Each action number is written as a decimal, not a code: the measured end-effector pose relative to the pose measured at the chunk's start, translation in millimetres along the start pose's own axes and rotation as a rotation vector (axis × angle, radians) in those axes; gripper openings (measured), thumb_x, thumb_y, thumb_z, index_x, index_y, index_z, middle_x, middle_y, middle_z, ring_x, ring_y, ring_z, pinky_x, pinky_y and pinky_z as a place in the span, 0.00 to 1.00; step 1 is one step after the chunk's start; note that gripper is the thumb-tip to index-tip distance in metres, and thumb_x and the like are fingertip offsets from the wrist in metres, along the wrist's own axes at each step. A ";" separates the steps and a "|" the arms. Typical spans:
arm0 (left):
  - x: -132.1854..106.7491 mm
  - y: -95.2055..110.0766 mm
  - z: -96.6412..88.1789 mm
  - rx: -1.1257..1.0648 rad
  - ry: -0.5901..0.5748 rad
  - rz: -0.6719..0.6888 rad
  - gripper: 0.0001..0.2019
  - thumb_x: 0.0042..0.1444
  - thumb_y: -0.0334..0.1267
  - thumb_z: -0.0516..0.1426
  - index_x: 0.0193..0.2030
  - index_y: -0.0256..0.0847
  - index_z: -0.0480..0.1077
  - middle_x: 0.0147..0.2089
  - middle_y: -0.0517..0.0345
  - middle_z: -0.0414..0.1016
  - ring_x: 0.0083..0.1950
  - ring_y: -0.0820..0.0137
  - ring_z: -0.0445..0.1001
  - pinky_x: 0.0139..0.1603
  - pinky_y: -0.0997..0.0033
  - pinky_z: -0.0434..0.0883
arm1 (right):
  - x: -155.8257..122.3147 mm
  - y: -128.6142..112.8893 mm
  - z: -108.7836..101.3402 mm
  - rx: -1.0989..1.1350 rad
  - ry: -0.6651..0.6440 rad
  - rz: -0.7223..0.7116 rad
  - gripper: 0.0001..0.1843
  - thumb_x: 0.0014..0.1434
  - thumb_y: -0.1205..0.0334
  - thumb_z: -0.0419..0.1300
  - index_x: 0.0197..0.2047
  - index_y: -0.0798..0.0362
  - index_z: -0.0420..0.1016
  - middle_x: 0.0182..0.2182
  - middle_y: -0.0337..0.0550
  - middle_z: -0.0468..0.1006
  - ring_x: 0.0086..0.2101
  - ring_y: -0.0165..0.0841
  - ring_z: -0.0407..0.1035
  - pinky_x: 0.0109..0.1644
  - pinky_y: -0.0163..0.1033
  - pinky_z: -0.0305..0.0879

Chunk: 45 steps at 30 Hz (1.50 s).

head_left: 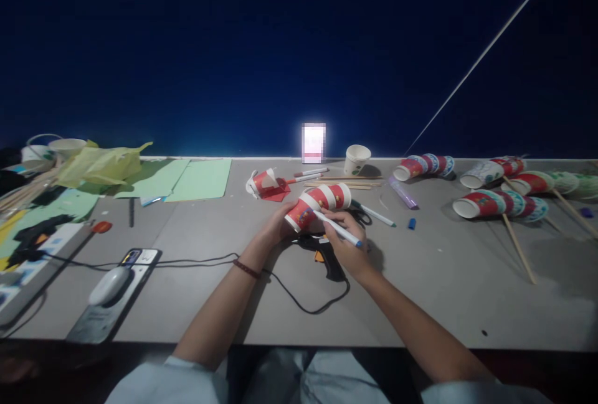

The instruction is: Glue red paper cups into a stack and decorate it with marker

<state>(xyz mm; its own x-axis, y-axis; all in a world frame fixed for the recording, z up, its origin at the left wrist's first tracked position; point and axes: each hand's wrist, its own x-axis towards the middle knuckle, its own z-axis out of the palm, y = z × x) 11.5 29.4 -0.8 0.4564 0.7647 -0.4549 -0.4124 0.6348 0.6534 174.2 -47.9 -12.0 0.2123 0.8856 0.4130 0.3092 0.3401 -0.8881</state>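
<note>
My left hand (275,225) is closed around the rim end of a row of joined red-and-white paper cups (320,203), held tilted above the grey table (420,292). My right hand (348,243) grips a white pen with a blue end (339,228), its tip against the cups. A black glue gun (324,256) lies on the table just under both hands, its cord looping toward me.
Similar cup rows on wooden sticks (498,205) lie at the right. A cut red cup (265,184), a white cup (357,159), sticks, pens and a blue cap (412,223) lie beyond my hands. Green paper sheets (200,178) and a phone (114,286) are at left.
</note>
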 end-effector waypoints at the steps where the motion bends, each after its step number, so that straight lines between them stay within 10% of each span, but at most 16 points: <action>1: 0.5 -0.3 -0.9 -0.001 -0.014 0.005 0.20 0.62 0.43 0.53 0.49 0.26 0.76 0.39 0.40 0.83 0.36 0.59 0.81 0.42 0.64 0.75 | 0.1 -0.1 0.0 -0.001 -0.002 -0.004 0.06 0.61 0.60 0.60 0.42 0.48 0.75 0.48 0.49 0.83 0.47 0.41 0.79 0.50 0.46 0.77; 20: -7.8 7.1 12.2 -0.039 0.100 -0.064 0.21 0.65 0.40 0.49 0.52 0.24 0.73 0.28 0.46 0.80 0.25 0.63 0.77 0.30 0.67 0.72 | -2.9 -3.9 0.2 -0.039 -0.101 -0.041 0.04 0.59 0.61 0.62 0.38 0.49 0.77 0.53 0.51 0.80 0.46 0.41 0.80 0.47 0.42 0.77; 45: 2.5 0.6 -2.2 -0.036 0.008 -0.035 0.21 0.63 0.41 0.51 0.50 0.23 0.75 0.36 0.39 0.82 0.34 0.59 0.81 0.41 0.63 0.75 | 0.1 -6.3 -0.4 0.020 -0.017 -0.013 0.03 0.60 0.60 0.61 0.36 0.50 0.74 0.48 0.53 0.83 0.40 0.40 0.81 0.42 0.43 0.79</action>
<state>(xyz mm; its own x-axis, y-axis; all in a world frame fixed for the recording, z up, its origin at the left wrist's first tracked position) 10.7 31.9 -2.9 0.4649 0.7427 -0.4819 -0.4247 0.6646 0.6147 172.6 -50.1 -6.3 0.1926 0.8865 0.4208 0.2932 0.3572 -0.8868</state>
